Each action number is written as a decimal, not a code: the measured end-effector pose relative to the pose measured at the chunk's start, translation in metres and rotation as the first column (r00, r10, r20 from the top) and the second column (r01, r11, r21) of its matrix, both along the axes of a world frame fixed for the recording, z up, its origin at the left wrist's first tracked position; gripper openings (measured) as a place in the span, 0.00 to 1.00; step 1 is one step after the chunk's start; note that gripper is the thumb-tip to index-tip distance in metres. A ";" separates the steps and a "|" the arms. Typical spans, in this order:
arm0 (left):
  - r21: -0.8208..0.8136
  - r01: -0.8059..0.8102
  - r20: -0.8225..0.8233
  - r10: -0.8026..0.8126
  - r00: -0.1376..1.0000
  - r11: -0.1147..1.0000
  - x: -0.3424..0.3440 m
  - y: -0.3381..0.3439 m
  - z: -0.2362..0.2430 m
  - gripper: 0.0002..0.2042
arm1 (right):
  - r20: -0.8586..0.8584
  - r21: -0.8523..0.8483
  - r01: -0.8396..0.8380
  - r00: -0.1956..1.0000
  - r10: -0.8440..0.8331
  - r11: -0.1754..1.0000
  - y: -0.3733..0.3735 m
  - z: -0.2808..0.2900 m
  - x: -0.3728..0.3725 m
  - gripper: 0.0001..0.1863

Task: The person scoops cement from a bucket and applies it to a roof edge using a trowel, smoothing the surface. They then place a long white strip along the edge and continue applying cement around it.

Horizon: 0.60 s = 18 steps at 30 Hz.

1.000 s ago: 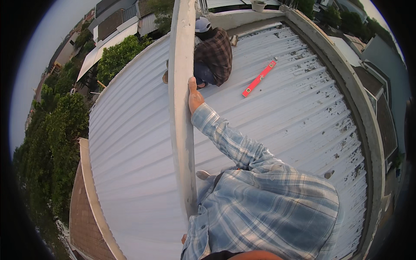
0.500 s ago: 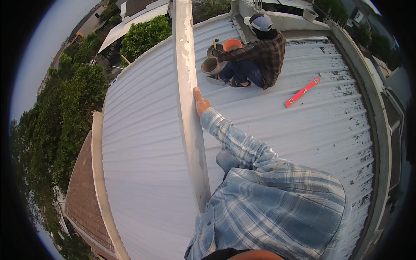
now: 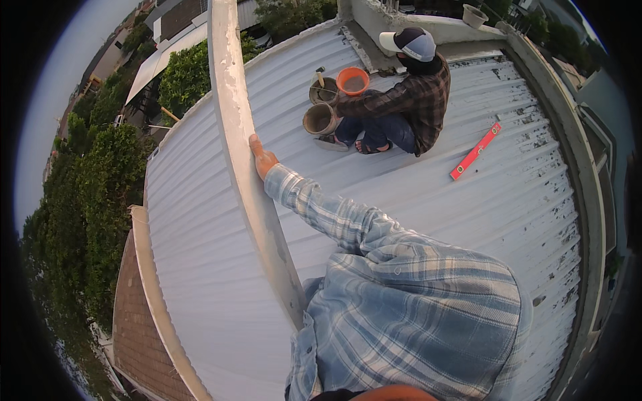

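My right arm, in a blue and white plaid sleeve, reaches forward and left across the picture. At its end my right hand (image 3: 263,159) grips the edge of a long, weathered concrete post (image 3: 257,194). The thumb lies on the post's near face and points up; the other fingers are hidden by the post. The post runs from the top of the picture down to beside my torso. My left hand is not in view.
White corrugated roofing (image 3: 381,194) spreads below. Ahead, a co-worker (image 3: 418,100) in a cap crouches beside an orange bucket (image 3: 353,81) and grey buckets (image 3: 320,119). A red spirit level (image 3: 475,152) lies right of them. A concrete parapet (image 3: 582,174) borders the right; trees (image 3: 107,180) stand left.
The view has shifted, so the post and my right hand appear farther left. The hand keeps its hold. The orange bucket's inside shows more fully beside the co-worker.
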<state>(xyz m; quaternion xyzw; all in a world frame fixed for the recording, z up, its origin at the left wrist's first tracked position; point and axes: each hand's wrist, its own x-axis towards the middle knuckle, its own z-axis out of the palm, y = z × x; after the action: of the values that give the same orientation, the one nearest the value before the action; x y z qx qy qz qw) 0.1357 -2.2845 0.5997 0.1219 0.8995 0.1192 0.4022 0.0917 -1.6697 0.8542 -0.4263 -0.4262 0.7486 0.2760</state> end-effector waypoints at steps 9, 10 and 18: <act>0.005 -0.247 0.070 0.246 0.967 0.969 -0.075 0.012 -0.022 0.12 | -0.047 0.090 -0.019 0.999 0.023 0.996 0.066 -0.025 -0.099 0.57; 0.011 -0.253 0.073 0.251 0.965 0.967 -0.095 0.020 -0.028 0.12 | -0.029 0.097 -0.002 1.000 0.005 0.995 0.080 -0.038 -0.120 0.56; 0.021 -0.252 0.104 0.249 0.963 0.967 -0.290 0.086 -0.040 0.10 | -0.252 0.135 0.211 0.952 -0.172 0.968 0.189 -0.104 -0.249 0.53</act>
<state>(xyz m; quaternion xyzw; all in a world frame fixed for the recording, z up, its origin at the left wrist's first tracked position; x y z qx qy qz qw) -0.1546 -2.1985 0.5592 0.0077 0.8841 0.1903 0.4267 -0.1573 -1.4807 0.7504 -0.3491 -0.4054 0.7273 0.4299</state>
